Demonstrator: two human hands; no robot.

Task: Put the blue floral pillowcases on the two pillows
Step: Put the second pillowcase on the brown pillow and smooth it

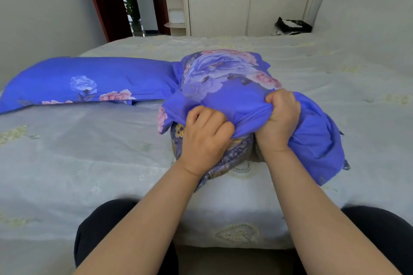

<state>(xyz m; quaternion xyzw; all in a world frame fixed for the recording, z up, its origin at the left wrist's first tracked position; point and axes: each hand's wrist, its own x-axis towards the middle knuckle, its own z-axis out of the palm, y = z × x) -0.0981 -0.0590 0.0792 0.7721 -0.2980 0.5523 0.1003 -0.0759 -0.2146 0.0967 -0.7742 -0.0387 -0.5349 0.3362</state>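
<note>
One pillow lies flat on the bed at the left, fully inside a blue floral pillowcase. A second pillow with a purple patterned cover stands in front of me, its near end showing below the cloth. The second blue floral pillowcase covers its far part and bunches at the opening. My left hand grips the bunched hem on the left. On the right side of the opening, my right hand is clenched on the hem. Loose blue fabric hangs to the right of it.
The bed has a pale embroidered cover and its near edge runs just before my knees. A black bag lies at the far right by the headboard. A wardrobe and an open door stand beyond the bed.
</note>
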